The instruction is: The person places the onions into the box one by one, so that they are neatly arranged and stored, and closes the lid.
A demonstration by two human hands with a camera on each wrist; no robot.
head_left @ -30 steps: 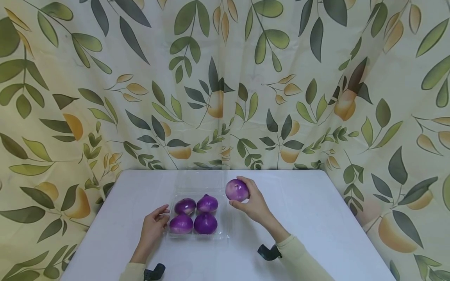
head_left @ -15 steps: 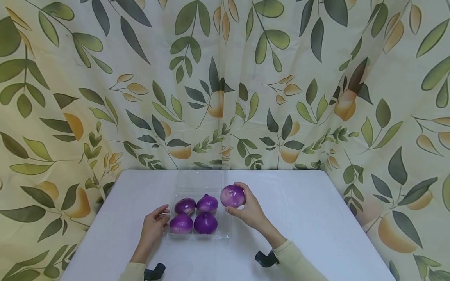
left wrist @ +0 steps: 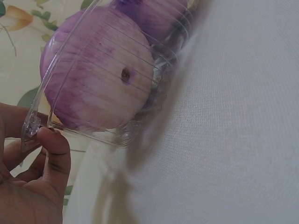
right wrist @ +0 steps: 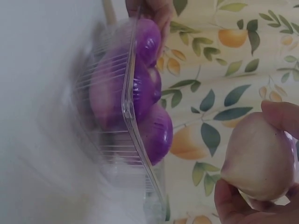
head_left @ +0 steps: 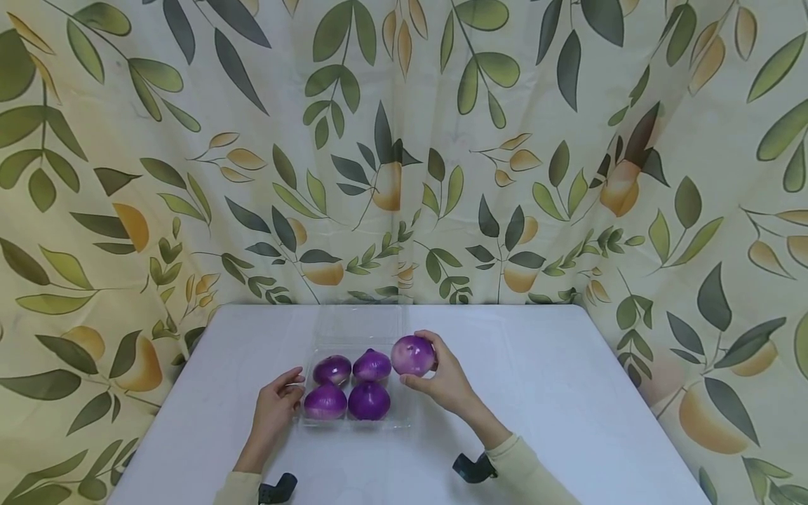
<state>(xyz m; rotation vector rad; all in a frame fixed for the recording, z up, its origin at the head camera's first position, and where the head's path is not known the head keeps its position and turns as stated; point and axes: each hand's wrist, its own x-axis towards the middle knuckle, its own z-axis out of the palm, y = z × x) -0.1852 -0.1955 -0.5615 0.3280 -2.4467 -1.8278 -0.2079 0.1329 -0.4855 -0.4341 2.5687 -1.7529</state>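
On the container rim (left wrist: 57, 63), left hand (head_left: 275, 403) tight; around an onion (head_left: 412, 355), right hand (head_left: 451, 382) likewise.

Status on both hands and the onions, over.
Left hand pinching edge of clear container. Right hand holding onion aloft. Four onions inside. No obstruction visible.

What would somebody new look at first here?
Probably the four shiny purple onions sitting in the clear box on the white table. Next might come the fifth onion, held up by the right hand near the box's right side. Behind the table, the leafy curtain stands out too.
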